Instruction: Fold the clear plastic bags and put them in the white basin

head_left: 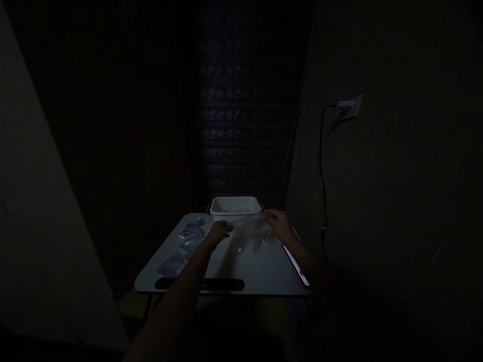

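A clear plastic bag (247, 224) is stretched between my two hands above the white folding table (241, 274). My left hand (219, 233) pinches its left end, and my right hand (278, 224) grips the right end. Just behind the bag stands a white plastic bin (236, 201) with dark handles; something pale lies inside, too dim to name. More clear plastic bags (192, 236) lie in a loose heap on the table's left side, with another flat plastic bag (171, 265) nearer the front. Some clear plastic also shows under the held bag.
A phone (296, 265) with a lit screen lies along the table's right edge. A dark slot (222, 284) runs along the front edge. On the right wall a plug (345, 106) has a black cable (321, 161) hanging down. Dark blinds (234, 115) hang behind; the room is very dim.
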Demonstrator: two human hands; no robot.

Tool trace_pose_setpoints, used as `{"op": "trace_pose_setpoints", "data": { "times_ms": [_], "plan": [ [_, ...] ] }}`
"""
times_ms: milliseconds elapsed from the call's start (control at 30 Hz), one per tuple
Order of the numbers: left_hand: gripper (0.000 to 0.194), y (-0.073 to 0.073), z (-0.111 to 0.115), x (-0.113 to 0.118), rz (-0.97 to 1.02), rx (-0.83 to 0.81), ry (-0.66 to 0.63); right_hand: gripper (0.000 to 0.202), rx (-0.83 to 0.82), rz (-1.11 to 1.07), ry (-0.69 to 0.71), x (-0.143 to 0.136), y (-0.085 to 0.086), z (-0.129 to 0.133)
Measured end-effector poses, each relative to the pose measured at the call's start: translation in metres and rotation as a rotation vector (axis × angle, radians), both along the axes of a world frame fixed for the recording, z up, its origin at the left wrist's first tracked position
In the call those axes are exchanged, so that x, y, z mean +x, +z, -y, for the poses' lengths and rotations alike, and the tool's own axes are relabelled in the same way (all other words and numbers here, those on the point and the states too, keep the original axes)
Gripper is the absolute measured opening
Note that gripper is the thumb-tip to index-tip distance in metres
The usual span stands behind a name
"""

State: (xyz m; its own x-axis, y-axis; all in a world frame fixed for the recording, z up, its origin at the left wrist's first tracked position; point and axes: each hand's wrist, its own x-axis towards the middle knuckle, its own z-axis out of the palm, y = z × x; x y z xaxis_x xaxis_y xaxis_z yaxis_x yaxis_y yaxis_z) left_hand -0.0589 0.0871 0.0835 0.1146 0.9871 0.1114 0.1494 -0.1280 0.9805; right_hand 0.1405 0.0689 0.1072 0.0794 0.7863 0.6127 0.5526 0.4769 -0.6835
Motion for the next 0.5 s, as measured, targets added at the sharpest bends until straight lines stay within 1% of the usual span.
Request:
{"op": "trace_pose_setpoints", "data": {
  "times_ms": [67, 133, 233, 300, 400, 500],
  "plan": [
    [0.013, 0.0, -0.002, 0.004, -0.015, 0.077, 0.0, 0.021, 0.039, 0.018, 0.0, 0.005, 0.001, 0.007],
    [0.012, 0.0, -0.003, 0.008, -0.039, 0.145, -0.029, 0.02, 0.065, 0.07, 0.009, 0.01, 0.001, 0.016],
    [0.014, -0.003, -0.004, 0.01, -0.136, 0.233, -0.083, 0.019, 0.111, 0.231, 0.047, 0.016, -0.001, 0.033],
    [0.012, -0.008, -0.006, 0.008, -0.281, 0.282, -0.112, 0.018, 0.091, 0.397, 0.101, 0.019, -0.005, 0.044],
    [0.013, -0.017, -0.007, -0.001, -0.577, 0.342, -0.175, 0.02, 0.019, 0.649, 0.14, 0.021, -0.016, 0.056],
    [0.026, -0.03, -0.005, -0.013, -0.832, 0.383, -0.25, 0.023, -0.06, 0.902, 0.14, 0.019, -0.031, 0.062]
  ]
}}
